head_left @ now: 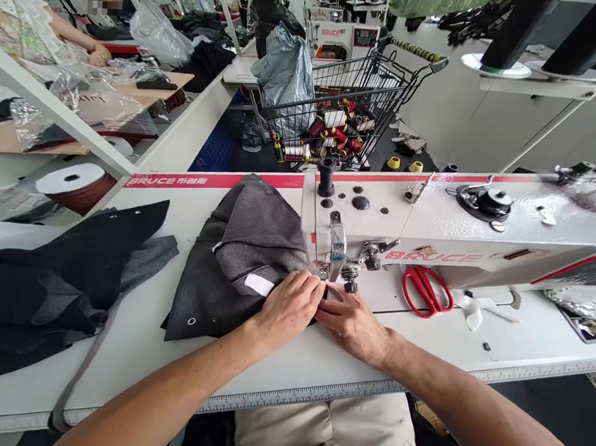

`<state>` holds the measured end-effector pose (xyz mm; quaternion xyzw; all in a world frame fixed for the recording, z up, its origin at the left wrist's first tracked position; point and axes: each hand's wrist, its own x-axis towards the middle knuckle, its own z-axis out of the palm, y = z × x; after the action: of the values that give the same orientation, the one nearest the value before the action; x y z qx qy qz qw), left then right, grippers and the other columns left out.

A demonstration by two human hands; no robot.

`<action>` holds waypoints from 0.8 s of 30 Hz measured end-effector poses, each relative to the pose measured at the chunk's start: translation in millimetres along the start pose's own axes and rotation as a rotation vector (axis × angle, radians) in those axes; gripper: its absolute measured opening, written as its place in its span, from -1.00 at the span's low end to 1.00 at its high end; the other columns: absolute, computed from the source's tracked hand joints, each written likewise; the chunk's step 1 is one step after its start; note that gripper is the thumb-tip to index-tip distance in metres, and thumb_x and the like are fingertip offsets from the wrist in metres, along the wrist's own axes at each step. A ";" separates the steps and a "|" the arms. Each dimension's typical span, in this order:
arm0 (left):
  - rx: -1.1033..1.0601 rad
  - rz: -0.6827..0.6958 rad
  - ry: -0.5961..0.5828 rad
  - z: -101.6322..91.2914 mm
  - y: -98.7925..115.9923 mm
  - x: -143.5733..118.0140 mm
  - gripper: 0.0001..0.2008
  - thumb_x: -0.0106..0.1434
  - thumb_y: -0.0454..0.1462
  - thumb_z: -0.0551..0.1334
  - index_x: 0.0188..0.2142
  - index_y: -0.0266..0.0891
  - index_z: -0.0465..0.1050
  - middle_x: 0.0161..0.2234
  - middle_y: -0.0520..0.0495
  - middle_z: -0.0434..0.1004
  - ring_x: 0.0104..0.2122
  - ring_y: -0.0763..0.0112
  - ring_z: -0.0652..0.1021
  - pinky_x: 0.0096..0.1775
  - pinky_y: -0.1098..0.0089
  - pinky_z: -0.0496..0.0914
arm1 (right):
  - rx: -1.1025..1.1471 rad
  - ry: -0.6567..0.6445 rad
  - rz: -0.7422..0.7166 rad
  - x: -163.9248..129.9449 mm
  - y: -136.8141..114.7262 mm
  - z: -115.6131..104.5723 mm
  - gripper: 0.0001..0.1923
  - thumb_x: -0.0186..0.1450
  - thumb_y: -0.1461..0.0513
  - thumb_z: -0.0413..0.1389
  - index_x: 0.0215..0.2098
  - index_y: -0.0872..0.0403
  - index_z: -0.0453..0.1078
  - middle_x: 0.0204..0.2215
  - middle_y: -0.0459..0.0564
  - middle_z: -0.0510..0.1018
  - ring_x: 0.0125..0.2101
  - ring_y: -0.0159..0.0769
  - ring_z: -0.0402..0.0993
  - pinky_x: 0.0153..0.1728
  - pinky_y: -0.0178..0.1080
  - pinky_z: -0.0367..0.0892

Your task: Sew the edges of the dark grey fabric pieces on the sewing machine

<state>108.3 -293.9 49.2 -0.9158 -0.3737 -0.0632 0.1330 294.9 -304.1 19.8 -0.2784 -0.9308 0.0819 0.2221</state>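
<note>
At the far left of the surface (136, 347) lies a pile of dark fabric pieces (59, 284). Right of it sits the grey garment piece (236, 260) I am working on, its long axis running from the near left to the far right, its narrow end pointing at the needle. My left hand (288, 306) presses flat on that end, fingers together on the cloth. My right hand (353, 322) touches it just beside, fingers together under the sewing machine (428, 223) head. Farther right lie red scissors (427, 290).
</note>
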 end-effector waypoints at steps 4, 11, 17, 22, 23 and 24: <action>0.039 0.041 -0.042 -3.2 -1.2 -2.3 -0.72 0.31 -0.43 0.04 -0.04 -0.39 0.41 -0.20 -0.17 0.44 -0.24 0.24 0.40 -0.16 0.25 0.32 | -0.019 -0.032 0.028 0.0 2.1 3.0 -0.71 0.34 0.41 0.03 -0.05 0.02 0.44 -0.19 0.06 0.51 0.03 -0.06 0.25 -0.17 -0.12 0.28; 0.050 0.065 -0.047 -6.8 -3.3 -2.8 -0.74 0.29 -0.44 0.05 -0.09 -0.38 0.43 -0.29 -0.13 0.40 -0.29 0.26 0.39 -0.20 0.27 0.32 | 0.012 -0.051 0.042 2.5 2.5 2.9 -0.65 0.28 0.46 0.01 -0.07 0.03 0.45 -0.14 0.06 0.50 0.04 -0.08 0.26 -0.13 -0.12 0.29; 0.045 0.062 0.012 -4.0 -3.3 -3.6 -0.72 0.30 -0.45 0.01 -0.08 -0.40 0.42 -0.33 -0.14 0.38 -0.26 0.25 0.40 -0.18 0.27 0.30 | 0.054 -0.061 0.058 4.4 3.8 0.7 -0.62 0.24 0.49 0.03 -0.09 0.02 0.46 -0.19 0.03 0.50 -0.12 -0.17 0.33 -0.21 -0.20 0.28; 0.042 0.034 -0.018 -2.3 -5.7 0.5 -0.74 0.30 -0.47 0.00 -0.12 -0.36 0.41 -0.29 -0.14 0.41 -0.25 0.25 0.41 -0.15 0.27 0.31 | 0.042 -0.096 0.081 6.6 8.7 1.6 -0.59 0.22 0.49 0.05 -0.06 0.01 0.45 -0.09 0.03 0.48 -0.19 -0.23 0.35 -0.25 -0.24 0.27; 0.038 0.025 -0.030 -2.0 -6.3 1.6 -0.74 0.31 -0.46 0.00 -0.12 -0.36 0.41 -0.27 -0.15 0.41 -0.24 0.25 0.41 -0.15 0.27 0.31 | 0.046 -0.096 0.084 7.2 10.0 1.9 -0.59 0.23 0.49 0.04 -0.06 0.00 0.45 -0.08 0.02 0.48 -0.19 -0.24 0.36 -0.26 -0.25 0.27; 0.033 0.017 -0.041 -1.6 -6.9 2.5 -0.75 0.31 -0.46 0.00 -0.12 -0.35 0.40 -0.26 -0.16 0.42 -0.23 0.25 0.41 -0.15 0.28 0.31 | 0.054 -0.097 0.086 7.9 11.2 2.1 -0.59 0.23 0.48 0.03 -0.06 0.00 0.46 -0.08 0.02 0.48 -0.19 -0.24 0.36 -0.26 -0.25 0.27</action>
<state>105.2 -288.0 52.6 -0.9177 -0.3695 -0.0371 0.1410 293.4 -290.5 17.8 -0.3079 -0.9250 0.1298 0.1806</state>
